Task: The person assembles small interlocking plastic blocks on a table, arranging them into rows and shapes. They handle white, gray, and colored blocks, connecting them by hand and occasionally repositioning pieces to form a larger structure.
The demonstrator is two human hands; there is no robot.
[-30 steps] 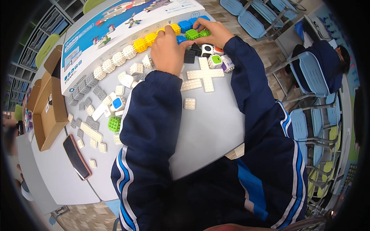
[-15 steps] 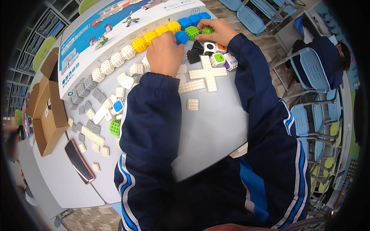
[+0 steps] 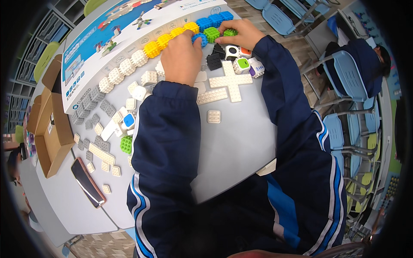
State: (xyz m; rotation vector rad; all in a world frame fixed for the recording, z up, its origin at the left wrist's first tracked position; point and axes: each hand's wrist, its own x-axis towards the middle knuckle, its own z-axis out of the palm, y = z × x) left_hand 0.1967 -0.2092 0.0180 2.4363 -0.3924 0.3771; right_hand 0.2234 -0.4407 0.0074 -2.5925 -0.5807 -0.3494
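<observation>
At the far side of the table, my left hand [image 3: 182, 59] is closed at a knobbly blue cube block [image 3: 199, 40], its thumb and index finger against the block; the other fingertips are hidden. To the right of it, my right hand [image 3: 244, 33] curls round a green cube block [image 3: 230, 32], with thumb and index finger bent toward each other. A second green block [image 3: 211, 35] sits between the two hands. Behind them runs a row of yellow blocks [image 3: 151, 49], blue blocks [image 3: 214, 20] and white blocks [image 3: 127, 66] along the printed box [image 3: 88, 86].
Nearer me lie a white cross-shaped plate [image 3: 231, 81], a small square plate [image 3: 214, 116] and black blocks [image 3: 214, 61]. Grey blocks [image 3: 88, 99] and loose plates are scattered left, beside a phone [image 3: 88, 182] and an open cardboard box [image 3: 53, 129]. A person sits near blue chairs [image 3: 350, 77].
The blue block by my left hand has turned slightly, and that hand has shifted a little. My right hand stays at the green block. The whole view has moved slightly.
</observation>
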